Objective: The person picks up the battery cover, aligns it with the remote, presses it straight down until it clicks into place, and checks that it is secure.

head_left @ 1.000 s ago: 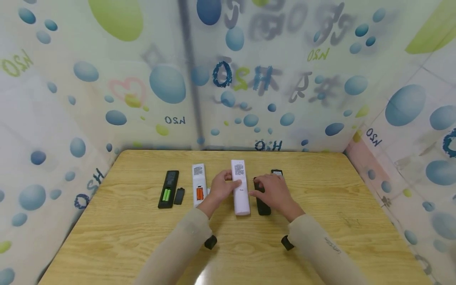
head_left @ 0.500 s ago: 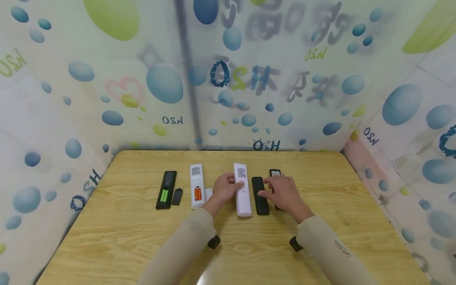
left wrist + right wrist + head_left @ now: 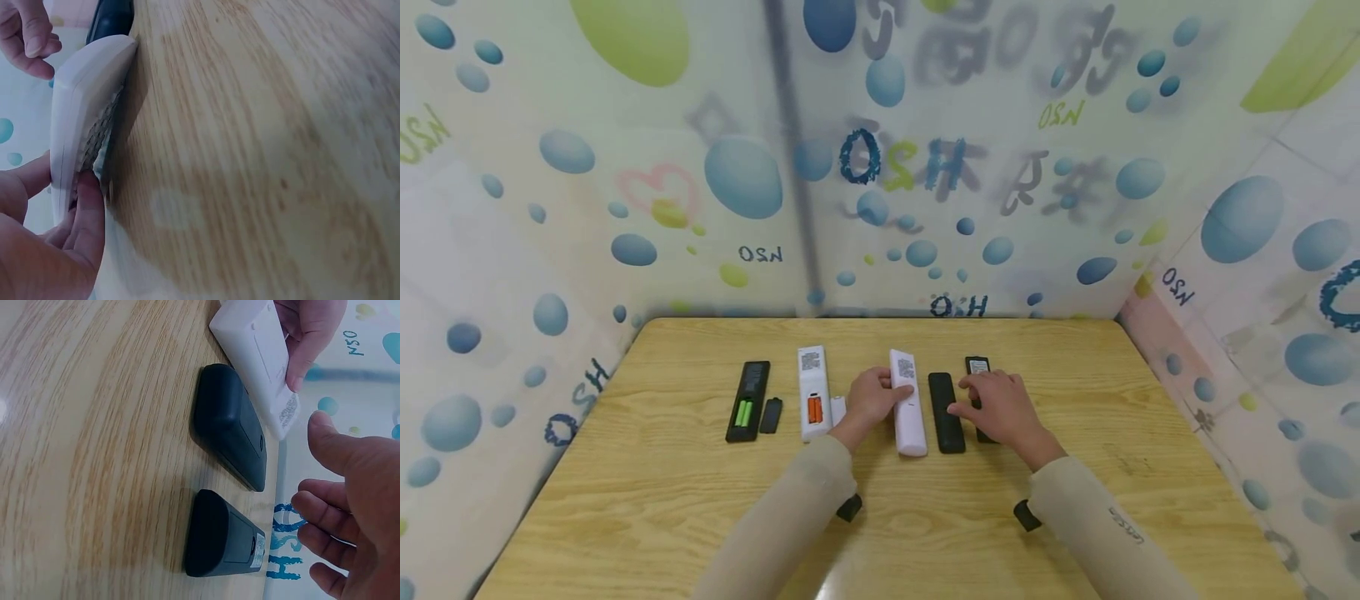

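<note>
Head view: our left hand pinches an oblong white plastic remote, long axis pointing away. Our right hand, fingers loose, hovers to its right.

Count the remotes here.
5, left to right: black remote with green batteries, white remote with orange batteries, pale remote in the left hand, plain black remote, labelled black remote partly behind the right hand.
</note>
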`<state>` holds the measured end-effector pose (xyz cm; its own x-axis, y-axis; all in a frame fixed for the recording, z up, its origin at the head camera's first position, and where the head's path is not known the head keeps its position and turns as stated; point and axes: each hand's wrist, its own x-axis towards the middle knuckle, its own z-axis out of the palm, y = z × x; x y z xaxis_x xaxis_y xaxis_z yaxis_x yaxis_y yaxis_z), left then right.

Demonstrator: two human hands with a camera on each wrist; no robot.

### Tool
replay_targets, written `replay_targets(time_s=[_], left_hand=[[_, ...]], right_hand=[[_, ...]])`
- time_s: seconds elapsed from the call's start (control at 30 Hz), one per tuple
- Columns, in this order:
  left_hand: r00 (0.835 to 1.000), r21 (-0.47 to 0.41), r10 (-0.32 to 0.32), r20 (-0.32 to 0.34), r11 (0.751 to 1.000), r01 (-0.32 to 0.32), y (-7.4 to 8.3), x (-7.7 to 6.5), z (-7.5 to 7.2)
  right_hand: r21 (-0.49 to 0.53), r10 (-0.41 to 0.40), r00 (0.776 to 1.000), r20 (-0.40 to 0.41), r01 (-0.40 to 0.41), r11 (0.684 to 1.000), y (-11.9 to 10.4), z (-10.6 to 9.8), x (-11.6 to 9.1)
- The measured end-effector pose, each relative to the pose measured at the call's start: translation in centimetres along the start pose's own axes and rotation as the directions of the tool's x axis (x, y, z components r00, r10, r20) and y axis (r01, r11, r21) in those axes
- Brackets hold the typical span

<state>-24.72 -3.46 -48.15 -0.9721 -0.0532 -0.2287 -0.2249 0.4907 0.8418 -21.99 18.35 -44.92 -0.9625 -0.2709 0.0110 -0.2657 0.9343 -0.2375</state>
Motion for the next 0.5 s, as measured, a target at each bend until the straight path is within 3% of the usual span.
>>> replay_targets(time_s=[0.13,0.5], left_hand=[[1.000,0.061,0.005,-0.010,0.998,-0.004,-0.05,0.05,-0.02],[1.000,0.091,-0.001,-0.028,0.996,0.004,-0.03,-0.02,-0.13]], right_hand=[[0.010,-0.003,1.000,-0.005,0.003,1.000,0.09,0.07,-0.05],[0.014,-0.016,1.000,-0.002,0.016,1.000,0.19,0.17,-0.09]])
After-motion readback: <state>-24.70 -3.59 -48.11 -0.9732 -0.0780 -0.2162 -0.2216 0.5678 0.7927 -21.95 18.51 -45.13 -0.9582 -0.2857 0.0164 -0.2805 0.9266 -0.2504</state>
